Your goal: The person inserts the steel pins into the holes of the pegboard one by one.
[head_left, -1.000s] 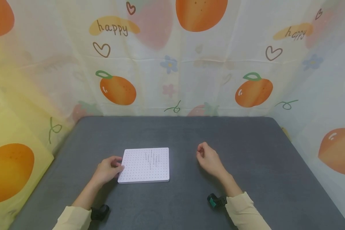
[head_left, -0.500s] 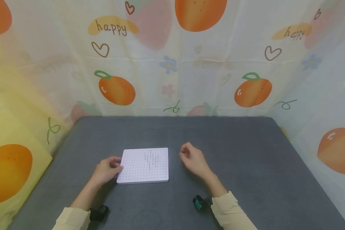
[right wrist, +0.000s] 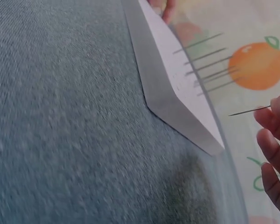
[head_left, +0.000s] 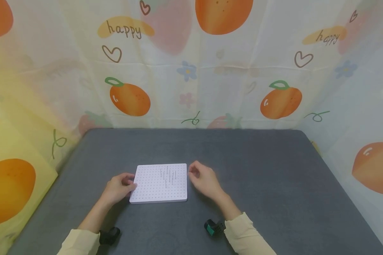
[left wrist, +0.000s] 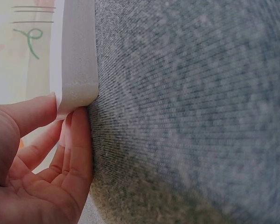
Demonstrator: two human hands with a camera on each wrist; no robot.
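A white pegboard (head_left: 148, 194) with rows of small holes lies flat on the dark grey table. Several thin needles (right wrist: 206, 63) stand upright in its right-hand part. My left hand (head_left: 117, 188) holds the board's left edge, thumb on the top face and fingers against the side, as the left wrist view shows. Just off the board's right edge, my right hand (head_left: 205, 180) pinches one more needle (right wrist: 248, 112) between thumb and forefinger. In the right wrist view its pointed end reaches toward the board, above the surface. The head view hides this held needle.
The grey tabletop (head_left: 274, 177) stretches out around the board on all sides. Behind it hangs a fruit-patterned curtain (head_left: 166, 88), which also runs down both sides. Black wrist straps (head_left: 215, 226) are worn below both hands.
My right hand has moved left across the table to the board's right edge. My left hand keeps its hold on the board, which stays in place.
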